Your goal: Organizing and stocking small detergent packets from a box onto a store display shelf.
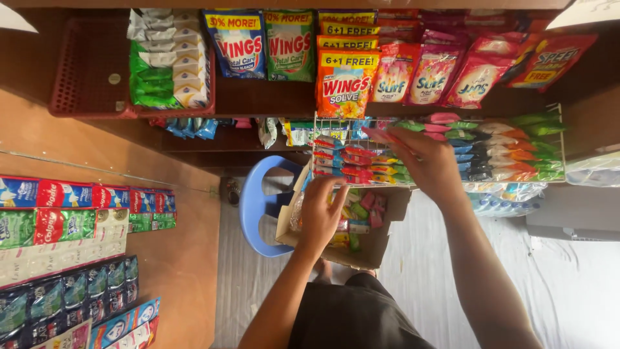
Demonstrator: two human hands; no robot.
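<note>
cardboard box (pixel 381 249) gripped by left hand (pixel 320 216) (one box); right hand (pixel 429 165) pinches one pink sachet (pixel 381 135)

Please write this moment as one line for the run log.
left hand: in cardboard box of sachets | right hand: placing pink sachet in wire rack

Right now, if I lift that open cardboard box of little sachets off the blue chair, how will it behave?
The cardboard box likely feels light, since it holds only small sachets. Its open flaps look thin, so it may flex under the left hand. It overhangs the blue chair, so it could tip and spill.
</note>
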